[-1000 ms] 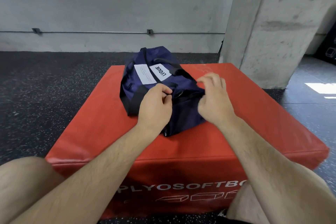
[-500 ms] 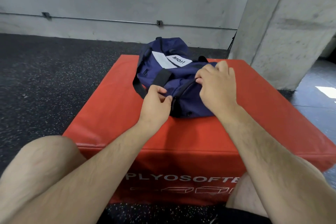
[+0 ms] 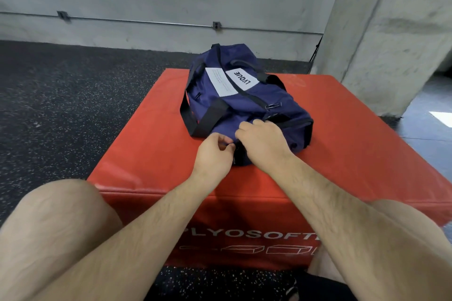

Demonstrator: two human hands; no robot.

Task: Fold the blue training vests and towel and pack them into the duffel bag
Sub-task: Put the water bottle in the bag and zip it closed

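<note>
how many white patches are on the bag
2. On the duffel bag, a larger fine-print patch lies left of the top zipper; the LVQUE patch lies right of it. Hidden sides may carry more.

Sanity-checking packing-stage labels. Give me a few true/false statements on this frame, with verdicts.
1. The duffel bag lies on the red plyo box. True.
2. Both hands work at the bag's far end. False: the left hand and right hand are at its near end.
3. A white label with black lettering shows on the bag's top. True.
4. Blue vests lie on the box beside the bag. False: no vest or towel is in view.
</note>
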